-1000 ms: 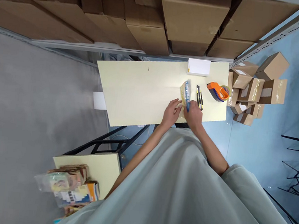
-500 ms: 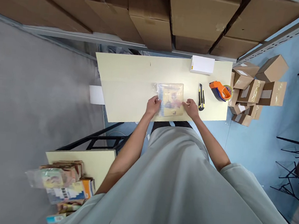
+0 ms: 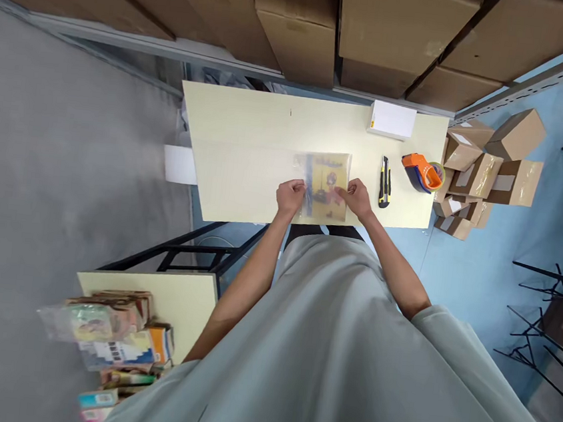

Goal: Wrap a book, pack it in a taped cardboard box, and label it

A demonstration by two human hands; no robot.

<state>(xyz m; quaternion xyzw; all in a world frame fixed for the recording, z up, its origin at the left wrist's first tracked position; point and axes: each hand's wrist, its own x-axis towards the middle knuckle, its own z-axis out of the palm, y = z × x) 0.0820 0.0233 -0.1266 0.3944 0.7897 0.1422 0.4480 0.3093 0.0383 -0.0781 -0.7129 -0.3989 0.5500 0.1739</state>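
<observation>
A flat packet in clear plastic wrap (image 3: pixel 325 183), with a yellow and blue printed cover, lies on the pale yellow table (image 3: pixel 249 134) near its front edge. My left hand (image 3: pixel 290 196) grips the packet's left side with curled fingers. My right hand (image 3: pixel 358 197) pinches its right side. Both hands rest low over the tabletop.
A yellow and black utility knife (image 3: pixel 385 181) lies right of the packet, then an orange tape dispenser (image 3: pixel 419 172) and a white box (image 3: pixel 391 120). Taped cardboard boxes (image 3: pixel 487 172) sit on the blue floor at right. A second table at lower left holds stacked packets (image 3: pixel 111 341). Shelved cartons line the back.
A second ago the packet stood on edge near the knife between my hands. It has since been laid flat and shifted left, with one hand on each side.
</observation>
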